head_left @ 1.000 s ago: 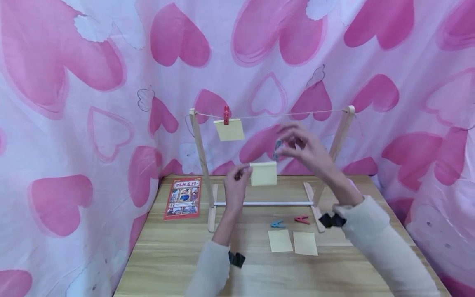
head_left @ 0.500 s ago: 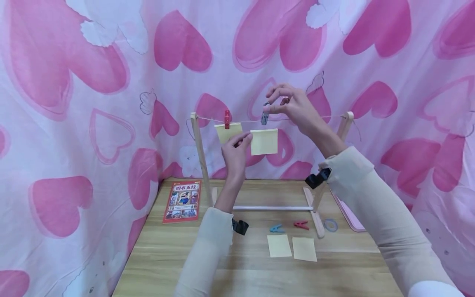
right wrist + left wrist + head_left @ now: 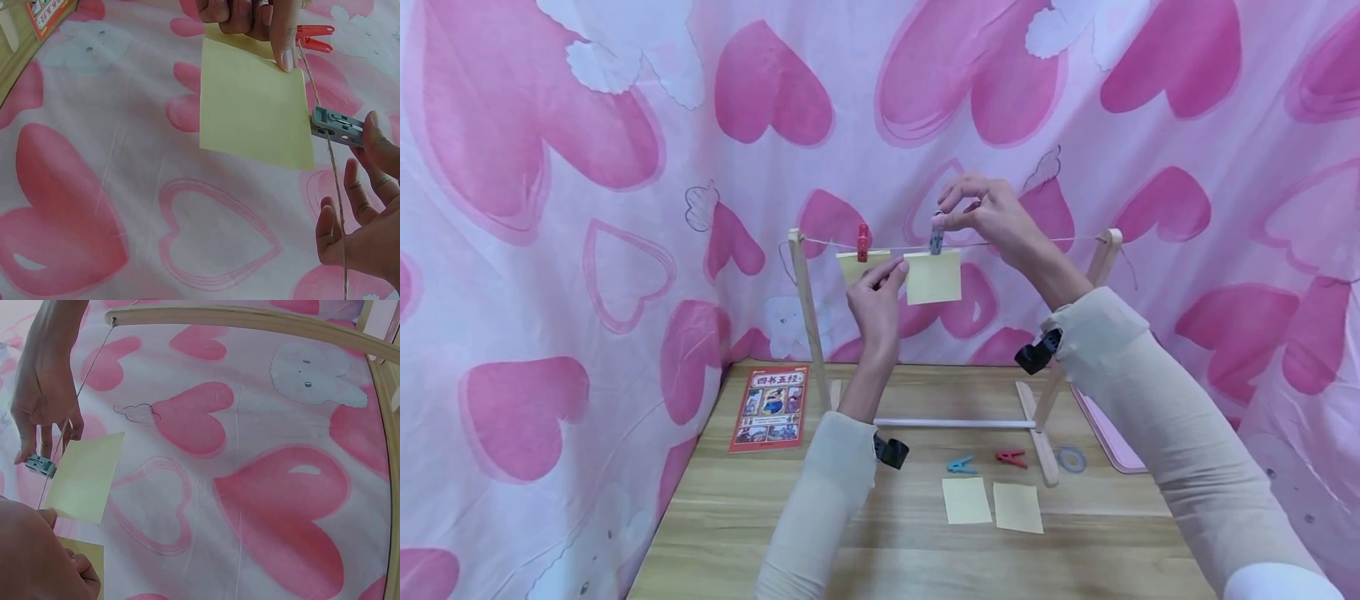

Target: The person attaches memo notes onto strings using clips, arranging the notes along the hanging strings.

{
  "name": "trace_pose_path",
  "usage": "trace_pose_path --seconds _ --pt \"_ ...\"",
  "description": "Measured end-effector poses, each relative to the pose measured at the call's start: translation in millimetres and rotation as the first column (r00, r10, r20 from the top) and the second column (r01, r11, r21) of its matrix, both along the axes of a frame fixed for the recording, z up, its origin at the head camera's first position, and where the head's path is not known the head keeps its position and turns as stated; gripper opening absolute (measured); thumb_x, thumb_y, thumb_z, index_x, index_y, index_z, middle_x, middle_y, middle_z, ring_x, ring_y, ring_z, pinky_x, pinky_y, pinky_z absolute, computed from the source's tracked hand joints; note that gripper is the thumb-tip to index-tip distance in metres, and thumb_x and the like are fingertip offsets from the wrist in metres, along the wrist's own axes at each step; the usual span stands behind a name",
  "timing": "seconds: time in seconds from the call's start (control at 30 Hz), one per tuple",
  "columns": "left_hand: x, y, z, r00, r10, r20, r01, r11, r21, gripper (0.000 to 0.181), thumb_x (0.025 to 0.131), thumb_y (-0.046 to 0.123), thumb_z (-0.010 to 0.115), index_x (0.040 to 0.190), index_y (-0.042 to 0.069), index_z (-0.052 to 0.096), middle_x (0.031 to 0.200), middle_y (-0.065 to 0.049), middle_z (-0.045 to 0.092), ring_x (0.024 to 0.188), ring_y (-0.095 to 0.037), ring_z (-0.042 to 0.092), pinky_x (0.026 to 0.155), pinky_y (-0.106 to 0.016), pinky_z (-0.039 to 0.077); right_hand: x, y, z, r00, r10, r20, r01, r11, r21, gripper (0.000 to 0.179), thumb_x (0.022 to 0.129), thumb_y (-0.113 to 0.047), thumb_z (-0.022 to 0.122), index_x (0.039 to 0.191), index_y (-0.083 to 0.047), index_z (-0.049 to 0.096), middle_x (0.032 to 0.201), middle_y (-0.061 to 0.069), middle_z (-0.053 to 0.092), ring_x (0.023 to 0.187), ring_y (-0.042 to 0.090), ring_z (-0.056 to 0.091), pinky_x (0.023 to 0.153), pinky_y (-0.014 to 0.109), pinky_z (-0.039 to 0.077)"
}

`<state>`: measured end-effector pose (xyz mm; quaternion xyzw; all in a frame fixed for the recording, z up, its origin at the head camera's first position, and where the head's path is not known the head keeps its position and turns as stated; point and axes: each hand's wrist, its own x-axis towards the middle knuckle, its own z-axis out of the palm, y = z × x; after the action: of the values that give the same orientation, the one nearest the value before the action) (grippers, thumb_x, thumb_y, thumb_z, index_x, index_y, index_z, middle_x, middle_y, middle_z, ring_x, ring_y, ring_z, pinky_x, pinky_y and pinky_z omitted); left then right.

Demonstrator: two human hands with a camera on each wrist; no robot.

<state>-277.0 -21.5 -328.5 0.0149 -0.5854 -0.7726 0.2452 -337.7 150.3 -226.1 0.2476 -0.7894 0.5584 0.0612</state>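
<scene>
My left hand [image 3: 876,308] pinches the upper left corner of a yellow sticky note [image 3: 934,279], held just under the string [image 3: 985,243]. A grey-green clothespin [image 3: 337,127] is squeezed between the thumb and fingers of my right hand [image 3: 992,221]. In the right wrist view its tip sits at the note's top edge, with the string passing across the clothespin. Left of it, a red clothespin [image 3: 862,242] fastens another yellow sticky note [image 3: 850,267] to the string; my left hand partly covers that note.
The string runs between two wooden posts [image 3: 805,308]. On the table lie a blue clothespin [image 3: 961,465], a red clothespin [image 3: 1011,458], two yellow notes [image 3: 966,500], a tape roll [image 3: 1071,459], a red book [image 3: 770,408] and a pink board [image 3: 1108,429].
Both hands have risen to the string, the left bringing the note and the right the clothespin. Over the last half second the note has come up against the clothespin's tip.
</scene>
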Motion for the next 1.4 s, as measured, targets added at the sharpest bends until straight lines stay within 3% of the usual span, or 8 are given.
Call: trace_pose_path --seconds 0.17,0.3,0.43,0.63,0.9,1.2,1.4 --pt "0.6 0.9 2.0 1.000 0.007 0.000 -0.007 1.000 0.005 0.019 0.103 0.011 0.078 0.119 0.002 0.084 0.104 -0.005 0.075 0.094 -0.010 0.062 0.080 -0.019 0.053 0.4 -3 0.5 1.000 0.018 0.019 -0.019 0.999 0.036 0.006 0.094 -0.006 0.081 0.088 -0.007 0.078 0.114 0.002 0.064 0.117 0.020 0.055 0.100 0.040 0.044" --pt "1.0 1.6 3.5 1.000 0.009 0.004 -0.009 1.000 0.012 0.020 0.103 0.011 0.078 0.119 0.002 0.084 0.115 -0.012 0.078 0.098 -0.011 0.065 0.084 -0.020 0.055 1.4 -5 0.6 0.999 0.027 0.029 -0.029 0.997 0.072 0.007 0.095 -0.008 0.081 0.089 -0.008 0.077 0.113 0.000 0.064 0.115 0.021 0.055 0.100 0.041 0.044" --pt "1.8 2.6 3.6 1.000 0.008 0.001 -0.008 1.000 0.019 0.019 0.103 0.010 0.078 0.119 0.000 0.084 0.102 -0.006 0.073 0.091 -0.010 0.060 0.077 -0.018 0.051 2.1 -4 -0.5 0.999 0.029 0.023 -0.031 0.991 0.130 0.007 0.095 -0.012 0.080 0.093 -0.006 0.076 0.118 0.002 0.063 0.119 0.021 0.053 0.104 0.044 0.044" --pt "1.2 3.9 1.8 1.000 0.013 0.004 -0.014 0.999 0.035 0.018 0.102 0.006 0.077 0.116 -0.003 0.083 0.081 0.004 0.050 0.079 -0.008 0.046 0.067 -0.019 0.037 5.0 -3 -0.5 0.999 0.014 0.032 -0.021 0.972 0.235 0.023 0.097 -0.020 0.079 0.110 -0.001 0.075 0.131 0.010 0.061 0.132 0.028 0.049 0.111 0.052 0.045" --pt "2.9 4.4 -5.8 1.000 -0.003 0.004 0.003 1.000 0.024 0.021 0.103 0.005 0.075 0.122 -0.003 0.081 0.082 0.004 0.049 0.081 -0.009 0.046 0.068 -0.019 0.038 4.9 -2 -3.3 1.000 0.013 -0.029 -0.003 0.947 0.320 0.034 0.097 -0.020 0.080 0.122 0.002 0.075 0.139 0.017 0.063 0.141 0.031 0.046 0.125 0.059 0.036" --pt "7.1 7.4 -29.7 0.994 -0.047 0.095 0.050 0.998 -0.036 0.019 0.101 0.007 0.077 0.116 -0.004 0.081 0.082 0.006 0.055 0.080 -0.009 0.050 0.068 -0.018 0.041 6.5 -2 -2.3 0.998 0.013 -0.068 0.014 0.926 0.376 0.042 0.098 -0.020 0.081 0.132 0.002 0.072 0.141 0.019 0.066 0.140 0.032 0.051 0.126 0.059 0.036" --pt "7.0 10.1 -32.7 0.994 -0.057 0.097 0.063 0.996 -0.065 0.016 0.102 0.008 0.078 0.110 -0.005 0.081 0.081 0.006 0.055 0.077 -0.009 0.047 0.065 -0.019 0.037 13.1 3 -0.7 0.992 0.017 -0.125 0.035 0.916 0.400 0.052 0.098 -0.024 0.083 0.144 -0.002 0.069 0.149 0.018 0.064 0.149 0.035 0.049 0.125 0.062 0.037"
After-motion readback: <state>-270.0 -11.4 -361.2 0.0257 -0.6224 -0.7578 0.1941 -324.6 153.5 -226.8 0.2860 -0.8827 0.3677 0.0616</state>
